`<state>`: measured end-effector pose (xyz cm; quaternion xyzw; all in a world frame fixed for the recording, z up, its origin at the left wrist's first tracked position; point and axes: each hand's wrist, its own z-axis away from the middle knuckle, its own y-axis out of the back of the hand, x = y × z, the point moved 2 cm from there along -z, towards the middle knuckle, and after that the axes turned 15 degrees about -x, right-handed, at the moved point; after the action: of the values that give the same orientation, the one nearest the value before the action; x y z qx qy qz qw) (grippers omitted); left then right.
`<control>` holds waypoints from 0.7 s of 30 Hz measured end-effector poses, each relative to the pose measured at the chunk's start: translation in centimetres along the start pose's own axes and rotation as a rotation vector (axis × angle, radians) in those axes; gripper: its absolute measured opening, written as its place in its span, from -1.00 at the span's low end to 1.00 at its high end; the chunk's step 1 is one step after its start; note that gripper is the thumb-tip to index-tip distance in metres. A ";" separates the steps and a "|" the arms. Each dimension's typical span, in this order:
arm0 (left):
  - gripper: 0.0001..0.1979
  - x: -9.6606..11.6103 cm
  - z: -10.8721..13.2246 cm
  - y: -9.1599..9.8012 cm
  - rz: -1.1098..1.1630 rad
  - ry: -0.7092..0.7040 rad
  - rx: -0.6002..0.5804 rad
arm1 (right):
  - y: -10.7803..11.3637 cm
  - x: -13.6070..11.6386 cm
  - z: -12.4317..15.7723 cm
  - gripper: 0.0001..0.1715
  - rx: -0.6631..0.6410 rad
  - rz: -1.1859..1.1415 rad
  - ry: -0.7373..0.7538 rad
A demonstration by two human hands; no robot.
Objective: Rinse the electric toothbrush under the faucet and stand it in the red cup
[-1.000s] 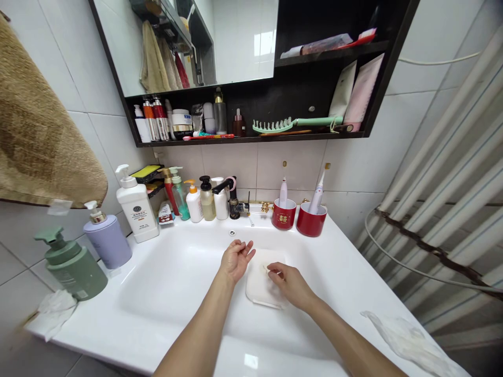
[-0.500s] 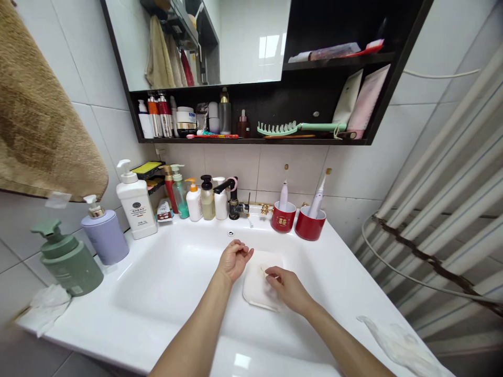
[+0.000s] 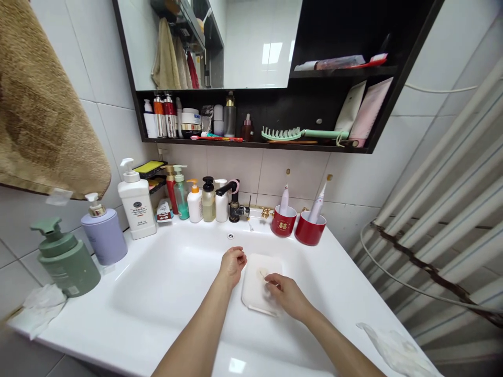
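A white, flat, rounded-corner piece like a lid or tray (image 3: 253, 293) lies in the white sink basin (image 3: 165, 293). Over its right half is my right hand (image 3: 286, 294), thumb and fingertips brought together in a pinch at a small pale thing (image 3: 261, 273) near the middle. What that small thing is, I cannot make out. My left hand (image 3: 232, 266) is beside the piece's upper left edge, fingers curled in, with nothing visible in them. Behind the hands stands the black faucet (image 3: 234, 201), at the back rim.
Several pump bottles line the back and left, including a green one (image 3: 68, 264) and a purple one (image 3: 104, 235). Two red cups (image 3: 283, 222) hold electric toothbrushes. A crumpled plastic film (image 3: 393, 348) lies on the right counter. Overhead hangs a dark mirror cabinet (image 3: 236, 142).
My left hand has shifted slightly left and down, its fingers turned more inward. My right hand stays by the middle of the white piece. The camera view has tilted slightly.
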<state>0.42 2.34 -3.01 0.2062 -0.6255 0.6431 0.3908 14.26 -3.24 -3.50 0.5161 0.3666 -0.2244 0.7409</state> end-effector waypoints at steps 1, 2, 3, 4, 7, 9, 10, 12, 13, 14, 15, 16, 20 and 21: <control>-0.86 -0.2 -0.1 0.3 -0.083 0.016 0.036 | 0.0 0.1 0.0 -0.69 0.000 0.000 0.003; -0.88 -0.4 -0.2 0.5 -0.167 0.031 0.067 | -0.1 0.1 0.0 -0.69 0.001 0.000 0.007; -0.89 -0.6 -0.2 0.7 -0.244 0.043 0.092 | -0.1 0.2 0.0 -0.69 0.003 0.000 0.010; -0.90 -0.9 -0.2 0.9 -0.306 0.054 0.110 | -0.1 0.3 0.0 -0.69 0.006 0.000 0.013; -0.91 -1.7 -0.1 0.8 -0.394 0.069 0.105 | 0.2 0.4 -0.1 -0.69 0.029 0.000 0.019; -0.89 -2.2 0.0 0.6 -0.456 0.074 0.088 | 0.6 0.3 0.0 -0.68 0.060 0.001 0.024; -0.89 -2.4 0.1 0.5 -0.502 0.076 0.077 | 0.9 0.3 0.0 -0.68 0.081 0.001 0.024; -0.87 -2.8 0.2 0.3 -0.600 0.077 0.049 | 1.6 0.0 0.2 -0.67 0.123 -0.001 0.025; -0.87 -3.0 0.2 0.3 -0.641 0.076 0.032 | 1.8 -0.1 0.3 -0.66 0.142 -0.003 0.025; -0.87 -3.2 0.2 0.2 -0.668 0.074 0.016 | 2.0 -0.2 0.3 -0.66 0.155 -0.004 0.026; -0.88 -3.3 0.1 0.3 -0.681 0.069 0.004 | 2.1 -0.3 0.4 -0.67 0.164 -0.005 0.028; -0.88 -3.4 0.1 0.3 -0.692 0.063 -0.005 | 2.2 -0.3 0.4 -0.68 0.167 -0.007 0.031; -0.92 -3.6 -0.1 0.2 -0.744 0.043 -0.010 | 1.8 -0.3 0.5 -0.71 0.160 -0.024 0.049; -0.92 -3.6 -0.2 0.1 -0.749 0.041 -0.008 | 1.7 -0.2 0.5 -0.72 0.161 -0.034 0.054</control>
<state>2.56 1.65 -5.85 0.4062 -0.5012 0.4573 0.6121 15.48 -3.12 -2.17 0.5736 0.3760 -0.2515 0.6829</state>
